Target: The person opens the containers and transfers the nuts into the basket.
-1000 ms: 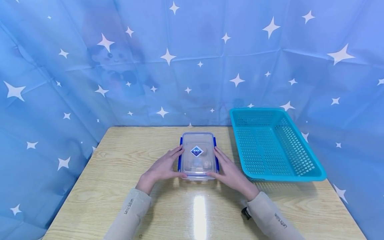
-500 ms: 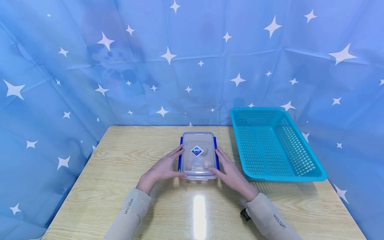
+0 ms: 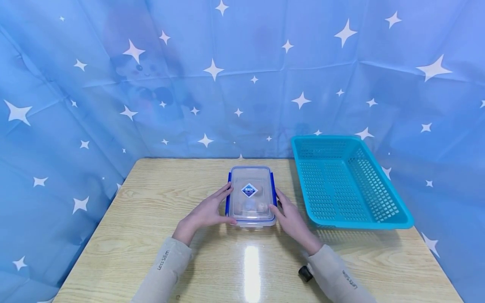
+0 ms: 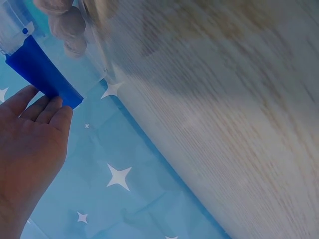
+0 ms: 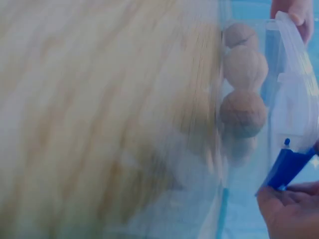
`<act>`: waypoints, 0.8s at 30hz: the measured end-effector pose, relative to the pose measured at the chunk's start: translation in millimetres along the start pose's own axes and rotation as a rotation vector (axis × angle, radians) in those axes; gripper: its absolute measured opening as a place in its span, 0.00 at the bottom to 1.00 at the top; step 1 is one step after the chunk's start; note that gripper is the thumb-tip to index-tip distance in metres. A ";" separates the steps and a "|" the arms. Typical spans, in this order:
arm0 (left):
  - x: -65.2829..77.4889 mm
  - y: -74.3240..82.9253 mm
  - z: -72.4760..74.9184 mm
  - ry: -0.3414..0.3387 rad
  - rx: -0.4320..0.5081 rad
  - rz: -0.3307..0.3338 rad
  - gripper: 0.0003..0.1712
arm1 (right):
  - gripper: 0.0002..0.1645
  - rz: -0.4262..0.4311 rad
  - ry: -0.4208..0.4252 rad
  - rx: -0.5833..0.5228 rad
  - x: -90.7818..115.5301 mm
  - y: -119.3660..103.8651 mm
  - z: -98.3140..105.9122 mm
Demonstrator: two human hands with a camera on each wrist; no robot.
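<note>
A clear plastic food container with blue side latches and a blue diamond label on its lid rests on the table. Through its wall in the right wrist view show several round brownish balls. My left hand holds the container's left side, thumb at the front corner, fingertips at the lower edge of the blue left latch. On the other side, my right hand has thumb and fingers at the blue right latch, which stands angled out from the wall. The undersides of the fingers are hidden in the head view.
A turquoise perforated basket stands to the right, near my right hand. The wooden table ends at a blue star-printed curtain behind and at both sides. A small black object sits at my right cuff.
My right thumb has slid off the container's front corner and back along its right side; the right hand and forearm have shifted slightly. My left hand stays in place.
</note>
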State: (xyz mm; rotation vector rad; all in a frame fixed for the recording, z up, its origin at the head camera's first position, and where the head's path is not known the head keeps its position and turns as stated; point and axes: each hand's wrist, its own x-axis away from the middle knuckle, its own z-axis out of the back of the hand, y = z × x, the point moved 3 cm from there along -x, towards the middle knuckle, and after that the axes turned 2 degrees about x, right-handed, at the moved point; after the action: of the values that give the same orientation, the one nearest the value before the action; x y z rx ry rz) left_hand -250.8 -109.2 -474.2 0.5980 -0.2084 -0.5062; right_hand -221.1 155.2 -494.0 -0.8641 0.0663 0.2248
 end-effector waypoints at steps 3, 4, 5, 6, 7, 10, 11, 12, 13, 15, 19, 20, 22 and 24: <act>-0.7 -0.4 -0.2 0.002 -0.002 -0.002 0.65 | 0.37 -0.040 0.001 -0.071 -0.8 0.9 -1.1; -0.9 -0.4 -0.1 0.002 -0.002 -0.002 0.65 | 0.37 -0.048 0.004 -0.085 -1.0 1.0 -1.2; -1.0 -0.5 -0.1 0.001 -0.002 -0.003 0.65 | 0.37 -0.055 0.008 -0.096 -1.2 1.0 -1.4; -1.2 -0.5 -0.1 0.002 -0.003 -0.005 0.65 | 0.36 -0.061 0.011 -0.106 -1.4 1.1 -1.6; -1.2 -0.7 -0.1 0.002 -0.004 -0.005 0.65 | 0.36 -0.065 0.016 -0.110 -1.9 1.7 -2.0; -1.0 -0.8 0.1 0.002 -0.007 -0.004 0.66 | 0.35 -0.076 0.031 -0.112 -3.0 3.7 -3.4; -0.9 -0.7 0.1 0.003 -0.006 -0.004 0.66 | 0.35 -0.082 0.036 -0.111 -3.3 4.4 -3.8; -0.9 -0.6 0.3 0.003 -0.005 -0.004 0.66 | 0.35 -0.084 0.043 -0.113 -3.4 4.9 -4.2; -0.8 -0.5 0.5 0.004 -0.005 -0.005 0.66 | 0.35 -0.085 0.051 -0.114 -3.5 5.3 -4.5; -0.6 -0.2 1.0 0.003 -0.003 -0.005 0.66 | 0.34 -0.097 0.062 -0.118 -3.3 4.7 -4.6; -0.4 -0.7 1.2 0.006 -0.004 -0.009 0.66 | 0.32 -0.102 0.092 -0.150 -3.2 2.6 -4.3; -0.5 -0.8 1.2 0.005 -0.005 -0.009 0.66 | 0.31 -0.105 0.097 -0.163 -3.3 2.2 -4.3; -0.6 -1.1 0.9 0.004 -0.006 -0.014 0.66 | 0.30 -0.108 0.114 -0.190 -3.8 1.6 -4.0; -0.9 -1.3 0.6 0.002 -0.006 -0.017 0.66 | 0.28 -0.122 0.124 -0.220 -4.7 1.4 -3.7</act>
State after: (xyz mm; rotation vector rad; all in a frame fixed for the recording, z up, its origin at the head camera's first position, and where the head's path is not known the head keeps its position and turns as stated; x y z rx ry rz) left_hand -252.3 -109.9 -474.5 0.5946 -0.1998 -0.5228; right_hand -225.9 152.5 -496.7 -1.0973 0.1059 0.0647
